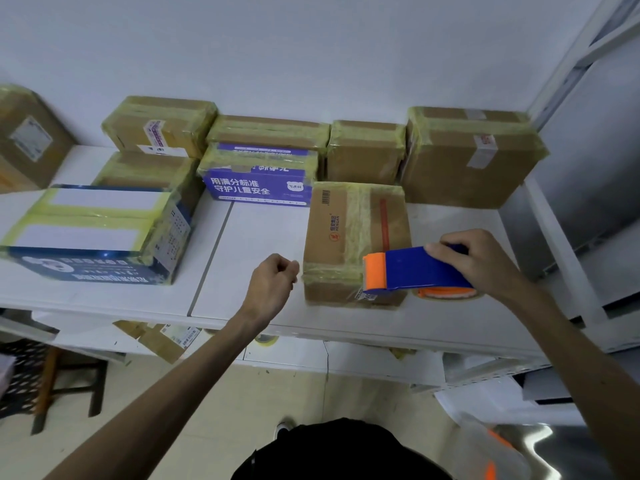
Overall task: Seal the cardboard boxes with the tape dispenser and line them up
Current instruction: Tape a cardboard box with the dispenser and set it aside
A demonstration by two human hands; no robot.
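A brown cardboard box with yellowish tape across its top lies near the front edge of the white table. My right hand grips a blue and orange tape dispenser, whose orange head rests on the box's near right corner. My left hand hovers just left of the box, fingers curled into a loose fist, holding nothing and not touching the box.
Several taped boxes stand along the back wall, among them a large brown one and a purple printed one. A long blue and white box lies at front left. A metal shelf frame borders the right. A stool stands below left.
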